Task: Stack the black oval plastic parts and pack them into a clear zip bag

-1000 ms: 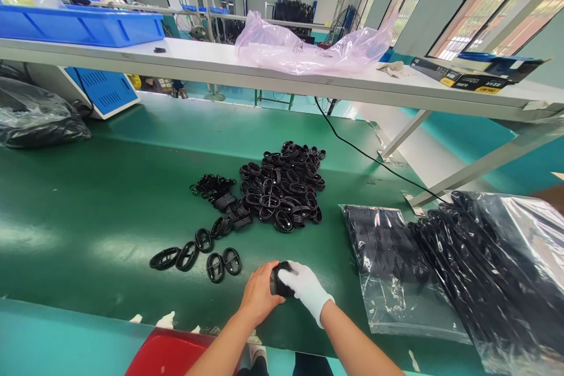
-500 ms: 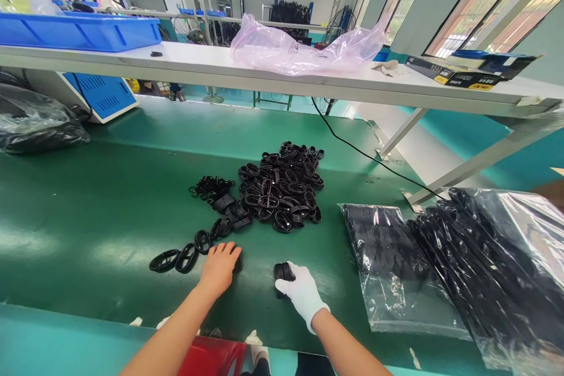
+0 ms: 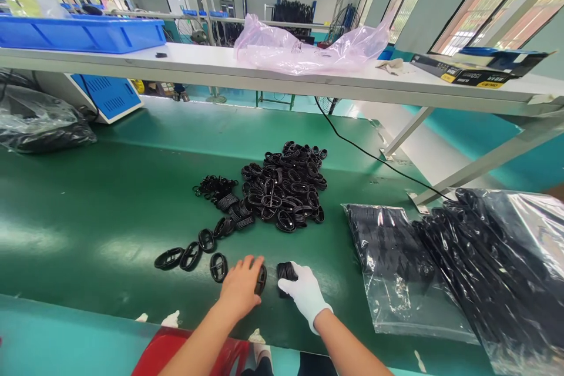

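Observation:
My bare left hand (image 3: 240,288) has its fingers curled over a black oval coil (image 3: 261,280), which looks like a bundled cable; its grip is partly hidden. My right hand (image 3: 305,292), in a white glove, is closed on a ribbed black stack (image 3: 286,272) of similar coils, just right of my left hand. One loose oval coil (image 3: 218,267) lies beside my left hand. Farther left, several more form a slanting row (image 3: 191,255). Beyond both hands is a big heap of black coils (image 3: 288,188), with a small pile of thin black loops (image 3: 214,187) at its left.
Clear plastic bags (image 3: 388,264) of black goods cover the right of the green table (image 3: 110,200). A black cord (image 3: 365,155) crosses the back right. Above runs a white shelf (image 3: 198,67) with a blue tray (image 3: 83,35) and pink plastic (image 3: 304,53). A red stool (image 3: 163,346) stands below.
My left hand has moved right, toward my gloved hand, with a black coil at its fingers. A loose coil now shows where it was. My right hand keeps its hold.

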{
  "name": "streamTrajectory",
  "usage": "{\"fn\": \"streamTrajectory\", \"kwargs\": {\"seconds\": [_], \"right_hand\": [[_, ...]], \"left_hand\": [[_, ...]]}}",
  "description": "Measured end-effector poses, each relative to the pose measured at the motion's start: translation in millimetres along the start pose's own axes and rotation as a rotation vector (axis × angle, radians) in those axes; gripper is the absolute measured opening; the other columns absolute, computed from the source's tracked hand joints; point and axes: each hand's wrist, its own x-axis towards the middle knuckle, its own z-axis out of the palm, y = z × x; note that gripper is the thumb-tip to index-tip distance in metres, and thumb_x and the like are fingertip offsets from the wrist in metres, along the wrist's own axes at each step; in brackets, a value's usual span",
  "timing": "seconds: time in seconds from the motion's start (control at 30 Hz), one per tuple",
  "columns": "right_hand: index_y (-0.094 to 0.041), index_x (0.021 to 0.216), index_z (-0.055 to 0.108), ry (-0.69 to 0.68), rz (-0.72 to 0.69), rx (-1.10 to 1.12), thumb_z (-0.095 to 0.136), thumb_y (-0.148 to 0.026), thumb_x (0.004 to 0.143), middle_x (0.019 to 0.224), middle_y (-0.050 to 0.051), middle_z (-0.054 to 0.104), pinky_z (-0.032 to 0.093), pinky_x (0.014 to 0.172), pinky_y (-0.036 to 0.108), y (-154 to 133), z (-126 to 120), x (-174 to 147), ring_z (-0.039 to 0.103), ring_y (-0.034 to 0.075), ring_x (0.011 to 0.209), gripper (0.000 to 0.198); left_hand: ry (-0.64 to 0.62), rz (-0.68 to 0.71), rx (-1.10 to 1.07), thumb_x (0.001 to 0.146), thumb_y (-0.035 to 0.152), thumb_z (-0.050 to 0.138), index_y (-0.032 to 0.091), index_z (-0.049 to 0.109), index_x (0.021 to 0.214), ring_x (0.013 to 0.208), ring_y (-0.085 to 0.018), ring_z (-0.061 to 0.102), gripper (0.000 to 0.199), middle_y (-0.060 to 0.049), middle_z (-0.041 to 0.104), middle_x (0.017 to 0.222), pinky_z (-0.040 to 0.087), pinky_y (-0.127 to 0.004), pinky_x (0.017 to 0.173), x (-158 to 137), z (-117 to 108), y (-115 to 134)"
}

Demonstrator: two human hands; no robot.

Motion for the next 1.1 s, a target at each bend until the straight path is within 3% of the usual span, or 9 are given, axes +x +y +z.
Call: {"fn": "streamTrajectory", "kwargs": {"seconds": [0.07,0.13,0.3,0.43,0.57,0.73,0.83,0.93,1.1], "right_hand": [[-0.013,0.113,0.057,0.003,-0.005,0.005,0.060,-0.025,0.061,0.100,0.011,0.056,0.043,0.080,0.028,1,0,0,0.055,0.023,0.093,0.053],[-0.014,0.111,0.058,0.002,-0.008,0.004,0.060,-0.025,0.061,0.097,0.010,0.057,0.044,0.078,0.028,2,0,0,0.056,0.023,0.091,0.051],[-0.015,0.101,0.062,-0.011,-0.057,-0.026,0.060,-0.025,0.062,0.090,0.008,0.058,0.043,0.076,0.027,5,1,2,0.056,0.022,0.088,0.040],[-0.014,0.107,0.059,-0.017,-0.057,-0.001,0.061,-0.025,0.062,0.094,0.009,0.058,0.043,0.077,0.026,8,-1,4,0.057,0.021,0.088,0.047],[-0.016,0.100,0.062,-0.046,-0.104,-0.004,0.058,-0.026,0.063,0.087,0.006,0.060,0.043,0.078,0.028,11,-8,10,0.057,0.020,0.083,0.038],[-0.017,0.101,0.060,-0.027,-0.101,-0.006,0.058,-0.029,0.064,0.089,0.006,0.059,0.042,0.079,0.028,9,-14,15,0.056,0.020,0.085,0.039],[-0.018,0.091,0.061,-0.013,-0.075,-0.062,0.060,-0.031,0.062,0.083,0.005,0.057,0.043,0.074,0.029,3,-11,11,0.056,0.020,0.079,0.032],[-0.019,0.085,0.060,0.022,-0.039,-0.121,0.059,-0.032,0.061,0.080,0.005,0.054,0.043,0.070,0.028,-3,-8,7,0.055,0.019,0.073,0.028],[-0.021,0.082,0.058,-0.011,-0.027,-0.107,0.056,-0.034,0.063,0.080,0.005,0.050,0.044,0.065,0.028,-6,-9,2,0.055,0.019,0.069,0.023]], "left_hand": [[-0.017,0.067,0.040,0.050,0.001,0.060,0.027,0.037,0.128,0.118,-0.029,0.040,0.086,-0.008,0.039,0.134,0.031,-0.039,0.097,1,4,3],[0.002,0.067,-0.013,0.052,-0.002,0.053,0.025,0.037,0.128,0.114,-0.027,0.045,0.082,-0.007,0.041,0.132,0.033,-0.037,0.095,1,10,6],[0.041,0.078,-0.413,0.058,0.011,0.059,0.027,0.034,0.128,0.113,-0.020,0.046,0.076,-0.002,0.045,0.129,0.035,-0.028,0.093,-4,27,10],[0.029,0.058,-0.583,0.059,0.017,0.063,0.026,0.036,0.127,0.103,-0.018,0.051,0.074,-0.003,0.053,0.117,0.037,-0.028,0.091,-5,37,14],[0.042,0.066,-0.621,0.057,0.017,0.065,0.027,0.039,0.125,0.098,-0.017,0.053,0.074,-0.002,0.056,0.111,0.038,-0.027,0.089,3,38,20],[0.057,0.095,-0.561,0.056,0.021,0.067,0.026,0.041,0.125,0.109,-0.019,0.048,0.074,-0.003,0.052,0.121,0.036,-0.029,0.094,14,37,28],[0.043,0.102,-0.539,0.056,0.020,0.068,0.025,0.040,0.127,0.116,-0.020,0.044,0.077,-0.003,0.048,0.128,0.034,-0.031,0.098,14,35,30],[0.023,0.130,-0.464,0.058,0.020,0.065,0.025,0.038,0.129,0.125,-0.021,0.034,0.076,-0.002,0.038,0.138,0.028,-0.032,0.104,8,24,17],[0.131,-0.007,-0.036,0.065,0.002,0.045,0.026,0.048,0.119,0.129,-0.025,0.027,0.059,-0.003,0.032,0.142,0.027,-0.042,0.100,-7,-8,-52]]}}
